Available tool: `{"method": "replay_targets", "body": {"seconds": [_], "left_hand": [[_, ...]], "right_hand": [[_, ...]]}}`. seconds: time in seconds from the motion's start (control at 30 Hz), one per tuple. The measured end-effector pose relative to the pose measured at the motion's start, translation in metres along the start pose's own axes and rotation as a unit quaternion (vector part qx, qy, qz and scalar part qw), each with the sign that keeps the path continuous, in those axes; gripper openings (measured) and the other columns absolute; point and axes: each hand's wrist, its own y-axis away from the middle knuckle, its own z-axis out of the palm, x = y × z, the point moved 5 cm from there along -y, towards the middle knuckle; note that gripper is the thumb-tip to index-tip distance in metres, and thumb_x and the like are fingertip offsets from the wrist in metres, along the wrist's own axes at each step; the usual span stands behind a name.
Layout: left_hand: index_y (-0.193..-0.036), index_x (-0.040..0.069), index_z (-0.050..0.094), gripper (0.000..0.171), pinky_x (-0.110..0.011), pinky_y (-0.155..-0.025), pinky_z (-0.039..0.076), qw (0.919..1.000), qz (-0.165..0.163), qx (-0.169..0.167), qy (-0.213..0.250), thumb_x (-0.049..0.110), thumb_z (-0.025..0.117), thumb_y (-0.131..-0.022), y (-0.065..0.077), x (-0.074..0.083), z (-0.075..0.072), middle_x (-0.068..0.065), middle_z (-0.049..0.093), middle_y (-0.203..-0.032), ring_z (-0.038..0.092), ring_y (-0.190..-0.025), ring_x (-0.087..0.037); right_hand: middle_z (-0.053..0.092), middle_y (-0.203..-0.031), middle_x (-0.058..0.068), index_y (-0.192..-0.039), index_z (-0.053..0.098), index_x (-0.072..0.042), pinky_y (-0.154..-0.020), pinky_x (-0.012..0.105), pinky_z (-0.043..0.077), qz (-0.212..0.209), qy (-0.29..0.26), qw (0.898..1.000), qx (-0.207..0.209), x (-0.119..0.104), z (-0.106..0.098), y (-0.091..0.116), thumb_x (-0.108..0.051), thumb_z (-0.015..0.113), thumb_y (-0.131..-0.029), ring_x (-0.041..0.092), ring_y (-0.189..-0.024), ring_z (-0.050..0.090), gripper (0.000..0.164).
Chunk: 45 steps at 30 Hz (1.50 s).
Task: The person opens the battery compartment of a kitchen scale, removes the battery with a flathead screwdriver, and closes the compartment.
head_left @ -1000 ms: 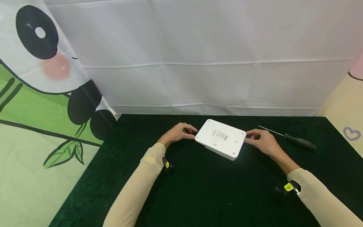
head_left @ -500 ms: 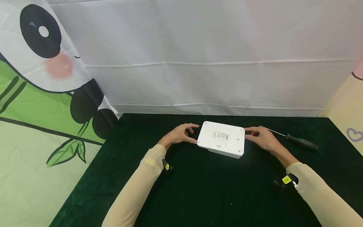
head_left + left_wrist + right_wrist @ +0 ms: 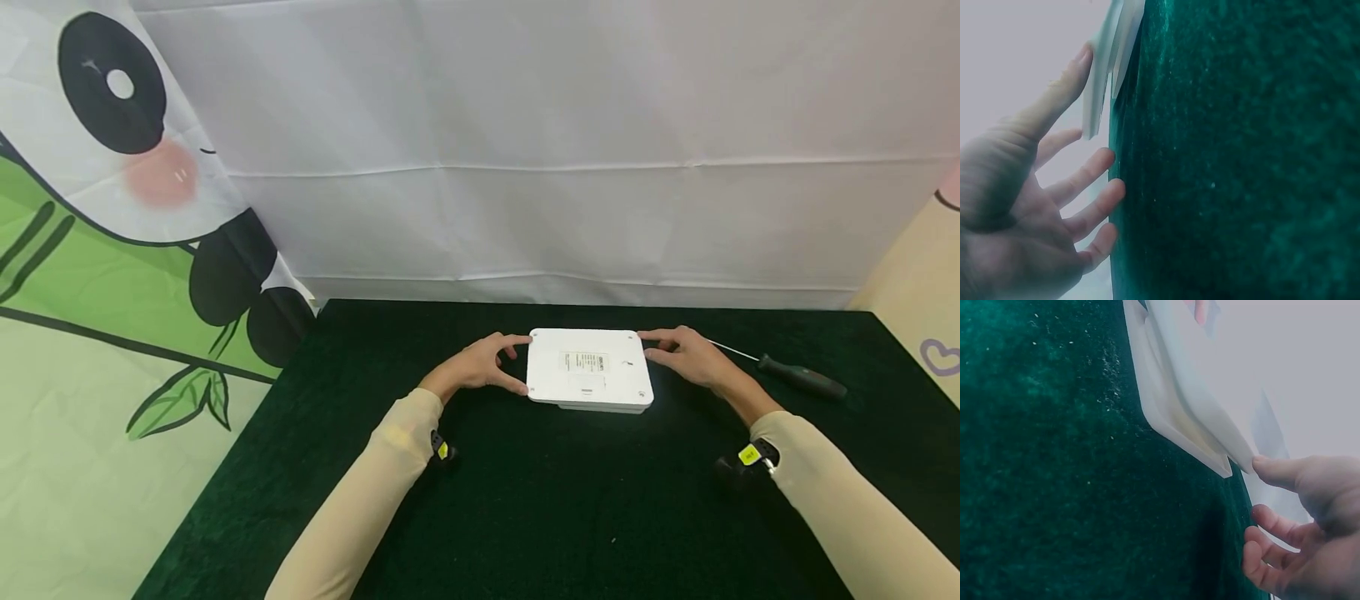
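Observation:
A flat white rectangular device (image 3: 551, 362) with a printed label and small round fittings at its corners lies between the hands on the dark green cloth. Along its left edge, my left hand (image 3: 474, 364) touches with thumb and index finger spread apart, one near each corner. In the left wrist view the thumb (image 3: 1075, 72) lies against the device's edge and the other fingers extend loosely. My right hand (image 3: 693, 358) touches the right edge near the far corner. Seen from the right wrist, its thumb (image 3: 1275, 472) meets the corner of the upper white plate (image 3: 1194, 381). A lower white part (image 3: 1166, 419) shows beneath.
Right of the right hand lies a screwdriver (image 3: 802, 377) with a dark handle, its shaft tip partly behind that hand. The green cloth (image 3: 540, 508) covers the table, and a white fabric backdrop (image 3: 525, 225) hangs behind its far edge.
The white device has turned counterclockwise, so its long edges now run nearly level across the head view. My left fingers have spread along its left edge; the right hand has shifted slightly up and left.

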Motion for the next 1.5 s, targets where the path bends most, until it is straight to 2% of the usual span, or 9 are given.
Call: {"method": "replay_targets", "body": {"seconds": [0.5, 0.67, 0.77, 0.83, 0.93, 1.03, 1.13, 1.3, 1.5], "left_hand": [[-0.152, 0.034, 0.034, 0.088, -0.041, -0.089, 0.045, 0.9999, -0.003, -0.013, -0.007, 0.045, 0.081, -0.078, 0.002, 0.003, -0.001, -0.008, 0.048, -0.137, 0.050, -0.113, -0.026], [-0.153, 0.033, 0.030, 0.091, -0.050, -0.101, 0.041, 0.9998, 0.001, -0.012, 0.014, 0.044, 0.081, -0.078, 0.004, 0.005, -0.002, -0.010, 0.036, -0.149, 0.043, -0.128, -0.032], [-0.155, 0.030, 0.028, 0.091, -0.058, -0.110, 0.031, 0.9997, 0.016, 0.009, 0.017, 0.046, 0.078, -0.080, 0.003, 0.010, -0.002, -0.010, 0.023, -0.159, 0.030, -0.140, -0.037], [-0.155, 0.027, 0.029, 0.090, -0.061, -0.113, 0.023, 0.9991, 0.029, 0.031, 0.000, 0.049, 0.076, -0.081, 0.002, 0.015, -0.002, -0.009, 0.018, -0.162, 0.022, -0.145, -0.038], [-0.153, 0.022, 0.034, 0.088, -0.063, -0.113, 0.019, 0.9967, 0.041, 0.059, -0.038, 0.052, 0.075, -0.080, 0.000, 0.024, -0.001, -0.006, 0.018, -0.163, 0.018, -0.147, -0.039], [-0.150, 0.020, 0.040, 0.085, -0.061, -0.113, 0.020, 0.9941, 0.040, 0.072, -0.071, 0.054, 0.074, -0.080, -0.002, 0.031, 0.003, -0.004, 0.022, -0.162, 0.018, -0.147, -0.036], [-0.147, 0.018, 0.045, 0.081, -0.059, -0.114, 0.021, 0.9940, 0.032, 0.070, -0.077, 0.054, 0.074, -0.080, -0.002, 0.034, 0.008, -0.002, 0.025, -0.161, 0.019, -0.147, -0.034], [-0.145, 0.018, 0.047, 0.079, -0.059, -0.114, 0.020, 0.9960, 0.025, 0.068, -0.053, 0.053, 0.075, -0.080, -0.001, 0.034, 0.013, 0.000, 0.027, -0.161, 0.019, -0.147, -0.033], [-0.145, 0.019, 0.046, 0.079, -0.058, -0.114, 0.020, 0.9969, 0.015, 0.069, -0.035, 0.052, 0.076, -0.080, -0.003, 0.034, 0.014, 0.002, 0.026, -0.161, 0.019, -0.147, -0.032]], "right_hand": [[0.047, -0.116, 0.022, -0.145, 0.046, -0.009, -0.068, 0.032, 0.040, 0.011, -0.006, 1.000, 0.003, 0.004, 0.002, 0.001, -0.023, 0.055, -0.100, 0.027, -0.091, 0.046, 0.048], [0.047, -0.120, 0.025, -0.142, 0.050, -0.003, -0.070, 0.035, 0.041, -0.002, -0.001, 1.000, 0.023, -0.001, 0.000, 0.002, -0.019, 0.055, -0.099, 0.031, -0.093, 0.047, 0.046], [0.045, -0.129, 0.029, -0.137, 0.053, 0.000, -0.080, 0.049, 0.043, -0.007, 0.025, 0.998, 0.057, -0.010, -0.003, 0.003, -0.022, 0.057, -0.098, 0.041, -0.106, 0.046, 0.046], [0.042, -0.137, 0.030, -0.137, 0.054, -0.001, -0.088, 0.060, 0.038, -0.003, 0.057, 0.996, 0.073, -0.018, -0.004, 0.004, -0.032, 0.059, -0.096, 0.047, -0.117, 0.041, 0.052], [0.039, -0.144, 0.028, -0.138, 0.054, -0.004, -0.095, 0.069, 0.030, -0.001, 0.111, 0.991, 0.072, -0.036, 0.000, 0.005, -0.049, 0.064, -0.089, 0.052, -0.128, 0.033, 0.067], [0.042, -0.144, 0.023, -0.138, 0.054, -0.006, -0.096, 0.069, 0.029, -0.017, 0.158, 0.985, 0.063, -0.054, 0.008, 0.005, -0.060, 0.067, -0.082, 0.049, -0.130, 0.034, 0.079], [0.044, -0.145, 0.020, -0.139, 0.053, -0.008, -0.101, 0.071, 0.024, -0.026, 0.194, 0.980, 0.046, -0.066, 0.019, 0.003, -0.067, 0.069, -0.076, 0.047, -0.133, 0.032, 0.088], [0.043, -0.145, 0.019, -0.140, 0.052, -0.007, -0.103, 0.074, 0.019, -0.022, 0.225, 0.974, 0.022, -0.072, 0.031, 0.001, -0.072, 0.070, -0.071, 0.046, -0.135, 0.031, 0.096], [0.040, -0.144, 0.020, -0.141, 0.050, -0.004, -0.105, 0.074, 0.016, -0.002, 0.229, 0.973, 0.010, -0.073, 0.030, -0.003, -0.073, 0.072, -0.068, 0.046, -0.135, 0.030, 0.102]]}}
